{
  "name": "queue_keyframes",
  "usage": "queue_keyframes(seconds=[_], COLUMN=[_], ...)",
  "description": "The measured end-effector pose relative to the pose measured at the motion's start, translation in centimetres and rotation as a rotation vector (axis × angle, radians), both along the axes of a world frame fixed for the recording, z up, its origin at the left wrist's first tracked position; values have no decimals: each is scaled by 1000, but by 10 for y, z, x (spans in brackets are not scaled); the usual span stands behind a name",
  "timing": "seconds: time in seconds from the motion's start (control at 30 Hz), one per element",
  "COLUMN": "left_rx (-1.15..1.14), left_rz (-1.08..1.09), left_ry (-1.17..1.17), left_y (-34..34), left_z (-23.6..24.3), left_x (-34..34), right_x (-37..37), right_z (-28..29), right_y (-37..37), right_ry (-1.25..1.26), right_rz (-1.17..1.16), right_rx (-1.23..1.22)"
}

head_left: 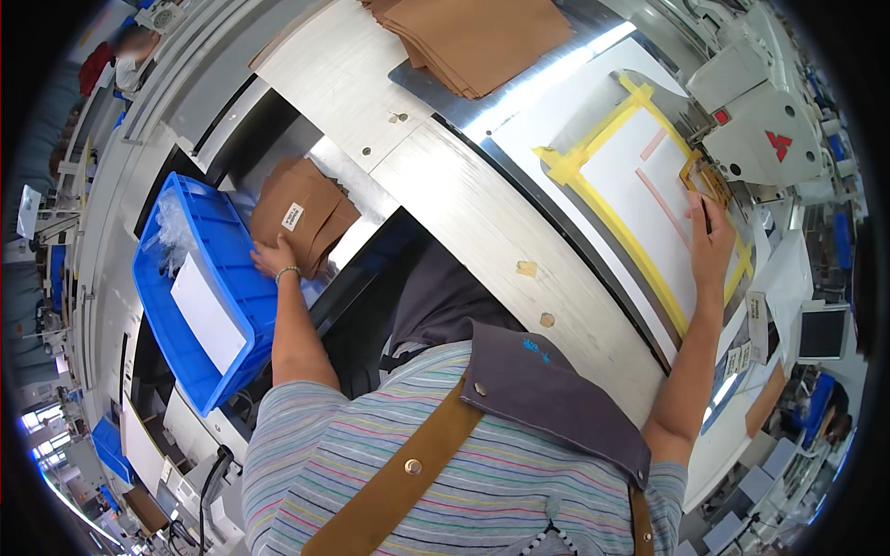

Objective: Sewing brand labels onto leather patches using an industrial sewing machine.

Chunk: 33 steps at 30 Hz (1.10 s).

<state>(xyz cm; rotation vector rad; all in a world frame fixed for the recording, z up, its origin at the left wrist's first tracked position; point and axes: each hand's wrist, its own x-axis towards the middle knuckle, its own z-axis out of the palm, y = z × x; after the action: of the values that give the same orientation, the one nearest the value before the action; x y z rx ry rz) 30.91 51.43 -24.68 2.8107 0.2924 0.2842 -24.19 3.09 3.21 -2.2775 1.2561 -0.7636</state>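
Observation:
My left hand (273, 258), with a bracelet at the wrist, is at the near left edge of a fanned stack of brown cut pieces (320, 213). Its fingers close on that edge; a small white label (293, 217) lies on top. Far to the right, my right hand (712, 230) is beside the sewing machine head (765, 116), just below its amber plate (703, 176). Those fingers are bent together around something small and dark that I cannot make out. Below them lies a white sheet (630, 162) framed with yellow tape (603, 199), bearing pinkish strips (662, 206).
A blue bin (199, 371) holding clear plastic and a white sheet stands left of the brown stack. Another brown stack (473, 37) lies on the far metal plate. The pale worktable (482, 195) runs diagonally between both hands. A small screen (822, 332) is at the right.

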Motion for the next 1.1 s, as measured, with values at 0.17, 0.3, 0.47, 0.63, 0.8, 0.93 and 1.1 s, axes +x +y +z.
queue_keyframes(seconds=[0.17,0.3,0.47,0.63,0.8,0.93,1.1], left_rx=[91,108,127,-109,-581,-174,20], left_rz=[-380,-360,-566,-655,-1215,-1673,-1676], left_ry=[-191,32,109,-300,-407,-529,-547], left_y=[-32,-63,-40,-95,-225,-312,-360], left_z=[-27,-35,-39,41,206,258,258], left_x=[6,18,5,11,-41,-121,-147], right_x=[1,-12,-39,-49,-46,-48,-46], right_z=[8,14,11,-2,-9,-3,0], right_y=[4,8,9,5,7,14,18], right_ry=[2,24,-92,-126,-118,-71,-136], right_rz=[-6,-49,-79,-192,-13,-68,-52], right_rx=[24,3,-3,20,-10,1,42])
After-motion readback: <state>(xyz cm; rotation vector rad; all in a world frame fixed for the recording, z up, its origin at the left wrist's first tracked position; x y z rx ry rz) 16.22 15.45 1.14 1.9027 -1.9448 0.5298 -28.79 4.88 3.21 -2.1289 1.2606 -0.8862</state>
